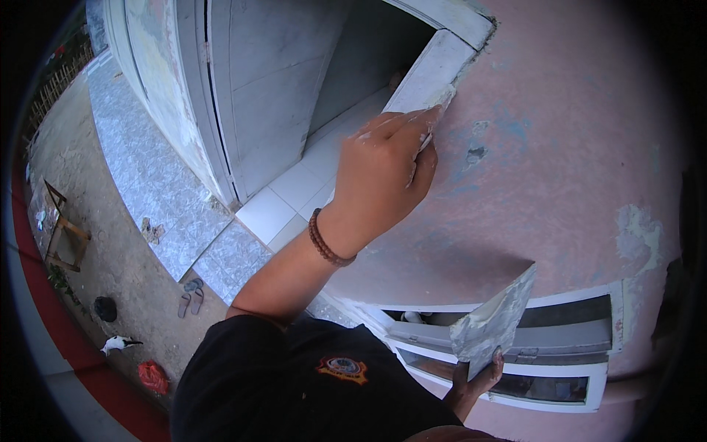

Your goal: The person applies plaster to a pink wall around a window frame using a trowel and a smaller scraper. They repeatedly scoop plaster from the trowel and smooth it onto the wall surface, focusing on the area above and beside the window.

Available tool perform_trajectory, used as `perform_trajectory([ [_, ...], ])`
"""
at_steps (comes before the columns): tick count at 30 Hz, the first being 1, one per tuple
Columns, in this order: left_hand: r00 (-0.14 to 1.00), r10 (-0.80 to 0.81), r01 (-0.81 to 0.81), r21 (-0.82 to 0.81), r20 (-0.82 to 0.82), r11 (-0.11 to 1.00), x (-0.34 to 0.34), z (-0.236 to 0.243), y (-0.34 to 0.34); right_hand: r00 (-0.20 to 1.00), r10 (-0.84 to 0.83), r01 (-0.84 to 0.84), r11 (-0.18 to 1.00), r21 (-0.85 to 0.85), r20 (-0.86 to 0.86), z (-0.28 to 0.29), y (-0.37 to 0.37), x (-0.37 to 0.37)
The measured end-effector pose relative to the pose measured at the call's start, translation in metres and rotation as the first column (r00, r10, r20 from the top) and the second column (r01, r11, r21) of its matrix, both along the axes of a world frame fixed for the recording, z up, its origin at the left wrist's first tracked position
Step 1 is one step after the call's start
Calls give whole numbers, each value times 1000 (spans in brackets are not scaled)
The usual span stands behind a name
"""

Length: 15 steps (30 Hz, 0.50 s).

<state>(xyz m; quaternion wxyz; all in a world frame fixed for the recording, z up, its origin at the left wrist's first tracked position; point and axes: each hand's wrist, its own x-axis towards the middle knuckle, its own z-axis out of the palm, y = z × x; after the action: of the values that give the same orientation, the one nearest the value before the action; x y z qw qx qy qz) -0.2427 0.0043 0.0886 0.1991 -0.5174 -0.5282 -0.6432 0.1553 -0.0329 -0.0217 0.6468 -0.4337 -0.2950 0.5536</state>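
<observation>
My left hand (387,158), with a brown beaded bracelet (318,239) at its wrist, is raised to the edge of the white door frame (434,70). Its fingers are closed round a putty-smeared scraper (446,96), mostly hidden by the hand. Pale putty marks the fingers. Behind it spreads the pink wall (545,140), patched with blue and whitish spots. Lower down on the right, my right hand (479,379) grips a flat, putty-coated board (492,320) by its lower end, holding it tilted in front of the white-framed window (563,350).
The doorway stands open onto white floor tiles (276,210), with a pale door panel (269,88) at its left. Outside runs a grey tiled ledge (158,169). On the ground are sandals (191,298), a wooden frame (68,236), a red bag (153,376) and a black-and-white animal (118,344).
</observation>
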Motion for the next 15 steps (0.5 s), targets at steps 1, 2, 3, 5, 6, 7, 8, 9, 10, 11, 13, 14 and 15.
perform_trajectory([
  [1,1000,8,-8,-5,11,1000,2,-1,-3,1000,-14,14,1000,-8,8,0,0,-1],
  [2,1000,11,-11,-16,17,1000,3,-2,-6,999,-27,27,1000,-16,17,1,0,-1],
  [3,1000,15,-15,-25,23,1000,3,-2,-7,1000,-4,4,1000,-7,-12,1,0,-2],
  [5,994,104,-105,32,8,994,2,0,-2,999,-34,35,999,-21,21,2,0,-2],
  [6,988,152,-152,53,3,987,1,1,2,1000,-6,6,1000,-9,-15,3,0,-3],
  [7,979,198,-195,78,-39,978,2,3,9,999,-36,37,999,-27,27,4,-1,-3],
  [8,966,248,-239,101,-80,966,3,6,17,999,-40,41,999,-31,32,5,0,-3],
  [9,949,296,-282,124,-107,951,7,8,24,1000,-15,15,1000,-24,-7,6,0,-4],
  [10,945,302,-289,115,-122,950,15,9,29,999,-30,31,999,-30,31,6,0,-5],
  [11,943,309,-297,105,-124,949,25,8,32,1000,-16,17,1000,-26,25,6,2,-7],
  [13,955,278,-273,62,-102,960,30,6,33,999,-24,24,999,-24,31,6,7,-10],
  [14,965,235,-231,47,-114,972,32,5,27,998,-43,44,999,-29,46,7,7,-11],
  [15,973,195,-192,35,-126,981,29,2,22,996,-59,61,998,-31,60,6,9,-12],
])
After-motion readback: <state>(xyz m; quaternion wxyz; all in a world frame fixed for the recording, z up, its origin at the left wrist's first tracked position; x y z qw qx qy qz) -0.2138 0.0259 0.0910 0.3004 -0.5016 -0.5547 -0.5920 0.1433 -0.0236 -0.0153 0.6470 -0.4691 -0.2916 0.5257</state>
